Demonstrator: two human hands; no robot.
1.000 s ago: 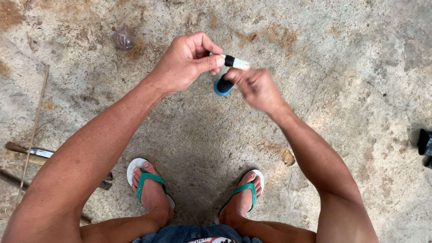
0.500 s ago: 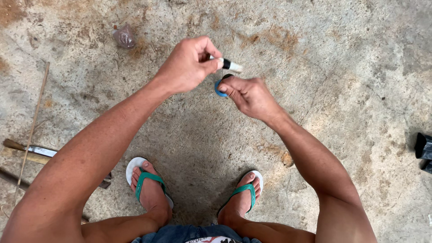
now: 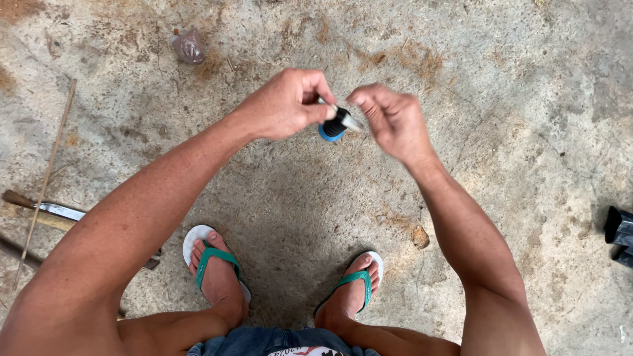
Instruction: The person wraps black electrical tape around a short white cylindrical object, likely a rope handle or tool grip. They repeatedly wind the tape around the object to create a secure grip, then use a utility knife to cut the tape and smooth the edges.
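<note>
Tool count: one small black-handled tool (image 3: 337, 122) with a pale metal tip and a blue end, held above the concrete floor (image 3: 514, 132) between my two hands. My left hand (image 3: 287, 104) is curled tight around it, thumb and fingers clamped on the black handle; the blue end shows just below my thumb. My right hand (image 3: 389, 118) sits just beside the pale tip, fingertips bunched together at it; whether they pinch the tip or only touch it I cannot tell, since my own fingers hide the contact.

Feet: two, each in a green-strapped sandal, left sandal (image 3: 210, 260) and right sandal (image 3: 356, 280), standing directly under the hands.

Other items on the floor, all well apart from the hands: one small crumpled plastic bag (image 3: 188, 46) at upper left; one thin stick (image 3: 46, 178) lying slantwise at the left; one blade with a wooden handle (image 3: 43, 207) near it, partly hidden behind my left forearm; one small stone (image 3: 419, 236) beside my right forearm; one black object (image 3: 620, 234) at the right edge, cut off by the frame
</note>
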